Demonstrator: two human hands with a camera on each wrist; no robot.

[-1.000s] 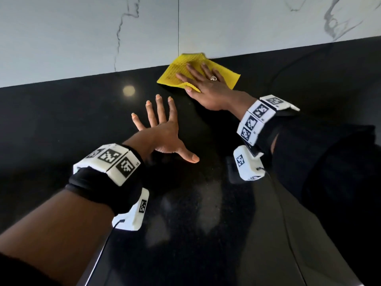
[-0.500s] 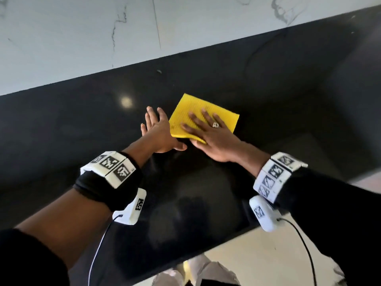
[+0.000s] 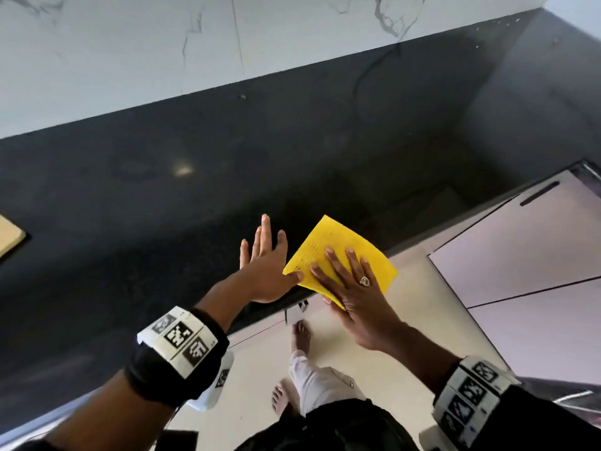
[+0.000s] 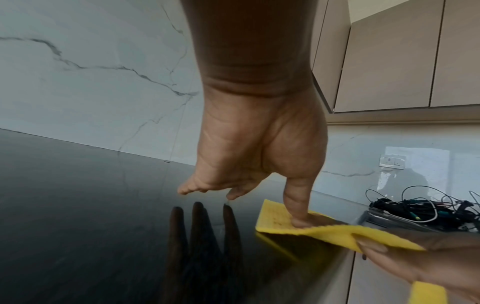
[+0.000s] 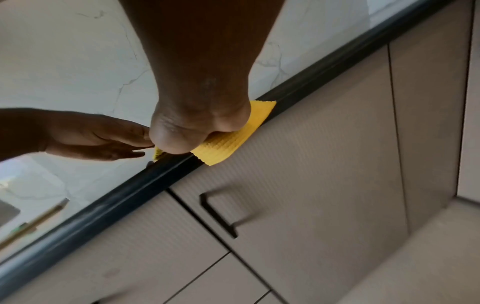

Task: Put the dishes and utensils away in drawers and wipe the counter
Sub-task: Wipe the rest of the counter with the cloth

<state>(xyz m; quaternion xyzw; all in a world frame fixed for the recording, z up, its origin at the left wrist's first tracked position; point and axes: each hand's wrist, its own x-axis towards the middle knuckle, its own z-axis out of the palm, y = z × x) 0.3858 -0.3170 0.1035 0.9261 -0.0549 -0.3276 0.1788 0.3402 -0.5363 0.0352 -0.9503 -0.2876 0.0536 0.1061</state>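
- Right hand [image 3: 354, 289] lies flat on the cloth [image 3: 328, 252] at the counter [image 3: 162, 222] edge; keep even pressure
- Left hand [image 3: 265, 265] is open, thumb touching the cloth; cup it below the edge for crumbs

The surface [image 3: 136, 229] is black stone, smooth and very shiny, so the fingers show in it like in a mirror. The wall [image 3: 130, 60] behind it is pale marble with thin grey lines, smooth and a bit glossy. The cloth [image 3: 328, 252] is yellow and soft, with tiny ridges all over, and it is not shiny. The cupboard doors [image 5: 324, 185] are beige and matt, with fine lines. The door handle [image 5: 218, 214] is dark and matt.
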